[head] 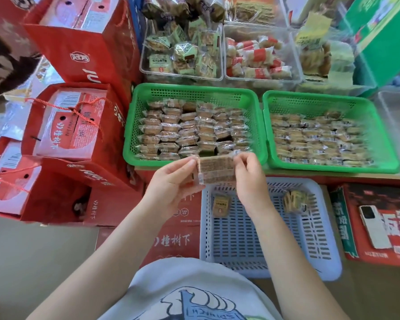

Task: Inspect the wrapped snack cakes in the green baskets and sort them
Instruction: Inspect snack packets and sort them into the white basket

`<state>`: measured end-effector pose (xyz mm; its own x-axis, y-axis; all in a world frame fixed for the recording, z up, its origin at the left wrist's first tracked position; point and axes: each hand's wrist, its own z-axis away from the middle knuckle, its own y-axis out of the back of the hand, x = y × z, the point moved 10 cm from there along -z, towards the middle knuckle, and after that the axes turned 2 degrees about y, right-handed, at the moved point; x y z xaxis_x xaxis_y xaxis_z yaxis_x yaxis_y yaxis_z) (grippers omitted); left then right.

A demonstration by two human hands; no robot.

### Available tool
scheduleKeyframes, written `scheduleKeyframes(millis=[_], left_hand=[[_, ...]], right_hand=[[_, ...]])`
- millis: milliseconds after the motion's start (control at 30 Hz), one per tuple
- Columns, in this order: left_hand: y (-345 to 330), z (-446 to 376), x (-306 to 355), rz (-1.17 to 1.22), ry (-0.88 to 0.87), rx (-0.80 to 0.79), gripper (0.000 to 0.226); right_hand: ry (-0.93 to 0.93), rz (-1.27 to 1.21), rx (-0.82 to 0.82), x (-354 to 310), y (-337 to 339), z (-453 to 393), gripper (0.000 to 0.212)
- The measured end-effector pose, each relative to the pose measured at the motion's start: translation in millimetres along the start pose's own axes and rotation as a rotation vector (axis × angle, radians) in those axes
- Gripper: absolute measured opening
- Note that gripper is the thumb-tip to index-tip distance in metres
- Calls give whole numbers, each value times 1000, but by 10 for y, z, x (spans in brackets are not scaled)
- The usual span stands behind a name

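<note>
red cartons (79, 116) fill the left of the frame, the largest things in view. at upper centre two green baskets sit side by side: the left green basket (134, 125) and the right green basket (383, 146), each packed with rows of wrapped snack cakes. below them, at lower centre right, a pale blue basket (328, 255) holds only two wrapped pieces, a flat packet (221, 205) and a crumpled packet (295, 200). clear bins of other snacks (183, 58) line the top, and a phone (374, 226) lies at the far right.

in the middle of the frame the person holds one wrapped cake (215, 169) up between both hands, just in front of the left green basket's near rim. the left hand (171, 181) pinches its left end; the right hand (247, 179) pinches its right end.

this looks like the inspection step, early in the sort. the next move calls for a verdict on the wrapper, then letting go with one hand to place the cake in a basket.
</note>
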<state>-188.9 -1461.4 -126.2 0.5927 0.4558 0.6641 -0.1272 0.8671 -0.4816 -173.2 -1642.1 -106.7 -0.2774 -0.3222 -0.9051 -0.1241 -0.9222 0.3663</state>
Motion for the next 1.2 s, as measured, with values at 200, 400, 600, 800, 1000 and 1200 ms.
scheduleKeyframes(millis=[200, 400, 600, 800, 1000, 1200], left_hand=[[358, 188, 146, -195, -163, 350, 10], [238, 297, 309, -402, -329, 410, 19], [72, 583, 530, -752, -623, 503, 16], [173, 487, 481, -579, -501, 447, 16], [288, 217, 231, -236, -283, 292, 21], [425, 20, 205, -399, -304, 370, 16]], right_hand=[[637, 460, 206, -704, -80, 407, 16], [436, 146, 87, -679, -25, 415, 8], [166, -22, -98, -508, -102, 385, 30], [-13, -327, -106, -349, -170, 333, 20], [-151, -587, -100, -240, -318, 338, 21], [-280, -445, -72, 189, -523, 221, 25]])
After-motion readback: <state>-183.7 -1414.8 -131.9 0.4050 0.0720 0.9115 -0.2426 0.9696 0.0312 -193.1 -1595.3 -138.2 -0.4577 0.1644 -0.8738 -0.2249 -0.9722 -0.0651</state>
